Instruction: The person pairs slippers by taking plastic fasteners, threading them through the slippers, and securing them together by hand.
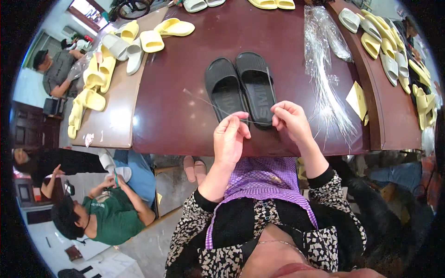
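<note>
A pair of black slides [241,88] lies side by side on the dark red table, toes pointing away from me. Over their heel ends, my left hand [230,134] and my right hand [292,121] pinch one thin, clear plastic strand [257,122]. Its middle runs taut between my fingers. One free end slants up to the left past my left fingers, and the other stands up over the right slide from my right hand. Both hands are closed at the fingertips, close to the slide heels.
More such strands [322,92] lie in a bundle at the right, beside clear plastic wrapping [336,39]. Yellow card [356,103] lies near the raised right board. Yellow and grey slides [174,28] line both sides. A person in green [116,215] works at lower left.
</note>
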`<state>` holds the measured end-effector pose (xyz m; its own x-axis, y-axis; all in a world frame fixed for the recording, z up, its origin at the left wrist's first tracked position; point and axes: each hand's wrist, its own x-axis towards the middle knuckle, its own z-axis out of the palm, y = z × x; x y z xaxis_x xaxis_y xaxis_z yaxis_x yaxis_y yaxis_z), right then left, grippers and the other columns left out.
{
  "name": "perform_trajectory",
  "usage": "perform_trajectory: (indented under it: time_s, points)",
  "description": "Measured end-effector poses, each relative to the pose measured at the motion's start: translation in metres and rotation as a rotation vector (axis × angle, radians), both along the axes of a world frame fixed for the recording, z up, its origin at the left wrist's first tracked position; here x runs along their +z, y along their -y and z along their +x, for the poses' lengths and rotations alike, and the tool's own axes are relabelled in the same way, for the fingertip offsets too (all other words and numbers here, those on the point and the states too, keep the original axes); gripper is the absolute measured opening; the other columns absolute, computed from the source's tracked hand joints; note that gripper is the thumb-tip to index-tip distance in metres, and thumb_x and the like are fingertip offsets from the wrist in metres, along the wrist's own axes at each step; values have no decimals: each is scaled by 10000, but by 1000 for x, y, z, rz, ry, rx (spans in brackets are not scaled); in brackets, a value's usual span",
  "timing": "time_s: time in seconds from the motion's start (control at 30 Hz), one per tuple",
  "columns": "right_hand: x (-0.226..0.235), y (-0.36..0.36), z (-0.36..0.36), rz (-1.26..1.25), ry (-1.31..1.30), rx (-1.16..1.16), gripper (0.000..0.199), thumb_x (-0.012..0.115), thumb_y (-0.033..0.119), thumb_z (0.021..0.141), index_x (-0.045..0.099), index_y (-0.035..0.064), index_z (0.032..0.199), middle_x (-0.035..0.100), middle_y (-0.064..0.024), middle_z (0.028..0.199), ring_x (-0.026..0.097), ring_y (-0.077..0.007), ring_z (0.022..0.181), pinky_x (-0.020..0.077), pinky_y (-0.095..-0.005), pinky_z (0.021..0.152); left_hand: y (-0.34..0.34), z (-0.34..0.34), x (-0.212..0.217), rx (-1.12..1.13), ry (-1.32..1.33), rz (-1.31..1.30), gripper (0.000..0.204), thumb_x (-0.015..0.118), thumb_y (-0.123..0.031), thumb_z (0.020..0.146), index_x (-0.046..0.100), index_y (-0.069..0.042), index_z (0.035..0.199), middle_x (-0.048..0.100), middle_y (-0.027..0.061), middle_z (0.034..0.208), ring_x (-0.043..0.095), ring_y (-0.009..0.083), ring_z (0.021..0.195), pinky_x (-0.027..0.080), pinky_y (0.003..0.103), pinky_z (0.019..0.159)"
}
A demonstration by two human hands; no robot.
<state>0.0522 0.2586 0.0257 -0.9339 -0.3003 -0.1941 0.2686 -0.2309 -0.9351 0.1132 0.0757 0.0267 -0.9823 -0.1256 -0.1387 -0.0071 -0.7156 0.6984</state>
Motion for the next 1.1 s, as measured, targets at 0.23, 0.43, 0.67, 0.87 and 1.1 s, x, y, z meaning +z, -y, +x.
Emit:
perform_trajectory:
  time_s: [0.23,0.43,0.67,0.87,1.1]
  points:
    - [1,-12,-18,311,179,224,139,544,124,847,594,-4,825,592,-73,614,507,-113,450,412,-229,415,8,1,-9,-381,259,33,222,522,-182,912,577,15,998,619,79,777,571,127,590,475,266,512]
    - [14,12,-69,524,60,284,160,531,143,852,601,1,828,602,-65,617,515,-85,455,419,-207,426,17,-40,-17,-453,337,11,197,525,-167,904,566,-4,1006,607,60,747,570,120,592,470,263,503]
    - [-22,59,-104,1070,-600,-1,187,516,118,826,572,-60,839,612,-240,701,621,-381,678,499,-442,593,29,-89,-23,-238,314,-93,127,529,-130,894,561,-23,953,605,68,730,575,129,579,468,273,493]
    - [-30,66,-99,1006,-699,-133,242,524,126,833,519,-63,984,596,-281,816,571,-455,820,463,-503,710,29,-108,-28,-147,288,-168,125,514,-113,898,528,-13,970,600,93,744,579,156,576,474,284,476]
    - [-21,41,-76,1005,-780,-41,288,517,103,833,488,-41,1081,574,-260,993,550,-415,933,446,-471,790,27,-116,-45,-118,265,-169,159,499,-97,903,476,2,1025,596,131,793,601,195,609,504,310,484]
